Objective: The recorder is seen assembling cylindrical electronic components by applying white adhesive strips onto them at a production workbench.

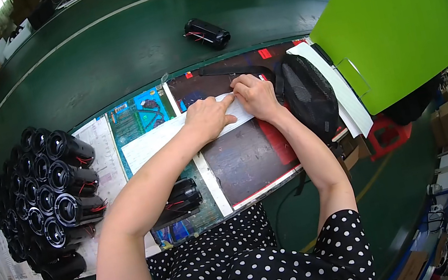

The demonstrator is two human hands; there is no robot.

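A long white strip of paper-like material [158, 141] lies slantwise across the work surface in front of me. My left hand [209, 118] rests on it, index finger and thumb stretched apart toward its right end. Beside it, my right hand [256, 97] bends its fingers over that same end, fingertips close to my left index finger. What the right fingertips pinch is too small to make out. Under my left forearm a black cylindrical part [183, 198] lies on the board, partly hidden.
Many black cylinders with red wires [47, 189] are stacked at left. Another black cylinder [208, 33] lies on the green bench [119, 56] beyond. At right are a black mesh bag [311, 94], white sheets [351, 111], a bright green panel [393, 14] and a red stool [389, 136].
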